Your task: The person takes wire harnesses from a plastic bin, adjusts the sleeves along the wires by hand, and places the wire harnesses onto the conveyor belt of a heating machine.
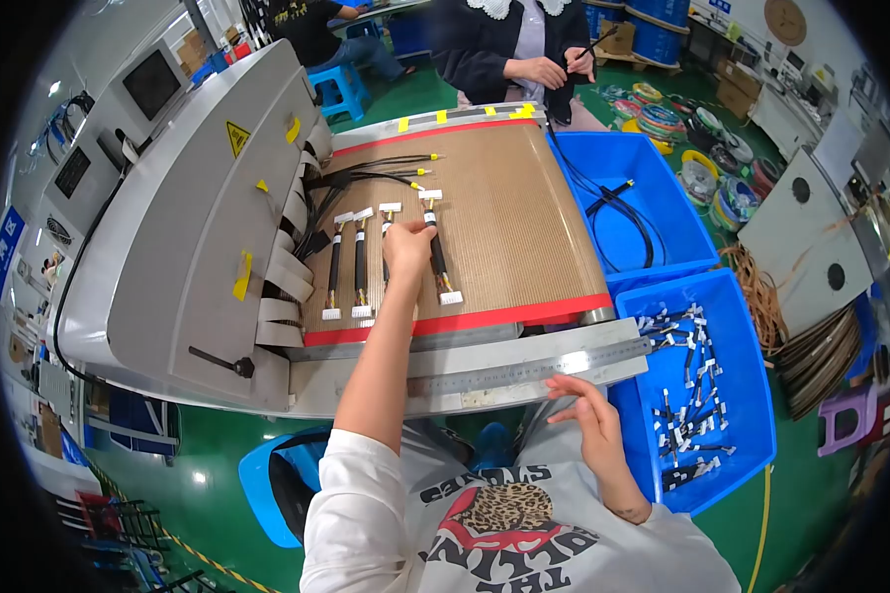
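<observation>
My left hand (408, 247) reaches over the brown mesh conveyor belt (519, 217), its fingers closed at the upper part of a short black wire harness (437, 259) with white connectors at both ends. Beneath that hand lies another harness, mostly hidden, its white top connector (391, 208) showing. To the left, two more short harnesses, one (359, 265) beside the other (334, 267), lie side by side lengthwise. My right hand (593, 427) hovers in front of the machine's near edge, fingers apart, holding nothing.
The grey machine housing (198, 198) has hanging strips at its opening, where longer black cables (366, 176) lie. A steel ruler (524, 373) runs along the front ledge. On the right, one blue bin (761, 395) contains several harnesses, another (613, 148) long cables. A co-worker (514, 59) stands across.
</observation>
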Available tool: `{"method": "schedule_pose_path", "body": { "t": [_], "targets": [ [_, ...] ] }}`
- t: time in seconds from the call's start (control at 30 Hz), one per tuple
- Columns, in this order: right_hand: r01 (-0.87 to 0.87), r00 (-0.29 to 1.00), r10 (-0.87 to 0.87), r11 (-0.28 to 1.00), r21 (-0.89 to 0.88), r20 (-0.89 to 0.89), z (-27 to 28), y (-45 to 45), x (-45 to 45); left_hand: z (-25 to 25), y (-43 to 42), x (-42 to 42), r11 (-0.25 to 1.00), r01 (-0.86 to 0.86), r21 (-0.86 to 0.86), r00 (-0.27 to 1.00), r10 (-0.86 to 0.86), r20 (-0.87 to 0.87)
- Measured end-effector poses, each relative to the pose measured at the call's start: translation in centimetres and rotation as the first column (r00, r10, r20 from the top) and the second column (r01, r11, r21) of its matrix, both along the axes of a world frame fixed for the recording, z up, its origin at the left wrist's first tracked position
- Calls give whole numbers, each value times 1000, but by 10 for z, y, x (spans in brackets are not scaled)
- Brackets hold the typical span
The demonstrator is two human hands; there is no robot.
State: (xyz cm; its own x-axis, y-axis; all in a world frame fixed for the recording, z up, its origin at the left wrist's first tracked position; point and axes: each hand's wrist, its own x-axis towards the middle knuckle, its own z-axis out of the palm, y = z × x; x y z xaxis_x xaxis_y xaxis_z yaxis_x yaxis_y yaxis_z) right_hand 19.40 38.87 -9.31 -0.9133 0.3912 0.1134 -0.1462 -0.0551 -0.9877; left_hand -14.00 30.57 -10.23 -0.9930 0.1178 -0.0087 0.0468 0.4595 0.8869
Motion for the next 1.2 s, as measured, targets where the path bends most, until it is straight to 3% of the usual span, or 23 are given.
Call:
{"method": "schedule_pose_path", "body": {
  "t": [0.2,0.3,0.5,0.53,0.67,0.73,0.77,0.8,0.83,0.9,0.97,1.03,1.1,1.2],
  "targets": [
    [41,999,-41,999,20,-7,0,6,8,-3,2,2,964,-37,-264,964,-35,-262],
    [58,998,-57,998,41,-10,-1,6,8,8,2,11,937,-28,-350,957,-76,-280],
    [228,974,-228,965,127,-16,2,11,18,21,-6,19,930,-79,-359,921,-70,-384],
    [291,956,-292,947,134,-16,3,17,23,24,-11,20,957,-63,-284,910,-62,-411],
    [570,818,-575,814,107,11,-13,53,47,37,-32,56,982,16,-190,818,-123,-562],
    [711,664,-747,643,285,29,-34,79,60,45,-40,97,986,155,-60,827,-163,-538],
    [743,582,-810,563,360,66,-56,97,73,48,-45,120,972,205,-116,807,-235,-541],
    [656,539,-840,460,599,55,-87,119,90,53,-48,147,958,282,-46,771,-254,-584],
    [511,495,-868,330,794,42,-115,135,109,45,-57,168,934,328,-139,741,-346,-576],
    [159,358,-887,366,917,292,-145,144,138,36,-67,207,855,506,-111,694,-481,-536],
    [-161,192,-869,430,888,456,-163,140,165,20,-75,235,756,642,-126,675,-635,-376],
    [-230,113,-801,555,799,588,-181,135,186,-8,-78,255,716,698,29,714,-692,-108],
    [-222,71,-719,664,714,691,-198,131,202,-43,-83,278,703,706,84,703,-710,30],
    [-97,131,-665,729,677,735,-204,137,203,-57,-81,310,596,782,184,603,-797,19]
  ]
}}
